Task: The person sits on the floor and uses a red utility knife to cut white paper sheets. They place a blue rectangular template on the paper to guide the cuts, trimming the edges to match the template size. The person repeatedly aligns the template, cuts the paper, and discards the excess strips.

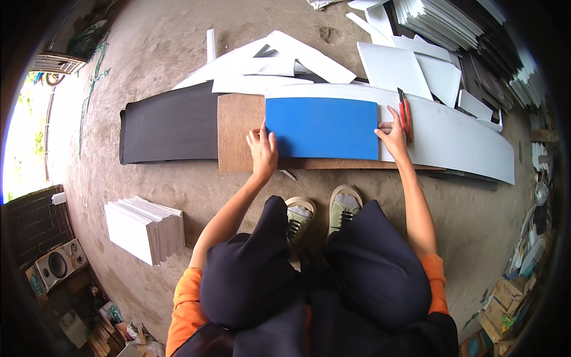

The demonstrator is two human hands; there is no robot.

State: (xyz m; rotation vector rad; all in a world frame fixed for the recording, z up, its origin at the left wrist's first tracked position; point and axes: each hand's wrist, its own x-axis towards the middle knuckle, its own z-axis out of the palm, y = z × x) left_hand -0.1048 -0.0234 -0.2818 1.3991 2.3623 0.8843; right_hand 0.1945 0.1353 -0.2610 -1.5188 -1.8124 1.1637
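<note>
A blue rectangular sheet (321, 128) lies over a white sheet (458, 131) and a brown wooden board (238, 119) on the floor in front of me. My left hand (262, 152) holds its left edge, fingertips at the side and thumb on the near part. At the opposite edge my right hand (392, 135) grips with thumb and fingers, its index finger stretched away. Just right of that hand, a red and black cutter knife (406, 119) rests on the white sheet. A black sheet (169, 125) sticks out on the left.
White offcuts (315, 56) lie beyond the boards, with larger white pieces (392, 68) at the far right. Left of my feet stands a stack of white sheets (146, 229). A speaker (59, 265) and clutter line the left side; wooden scraps (499, 306) lie at lower right.
</note>
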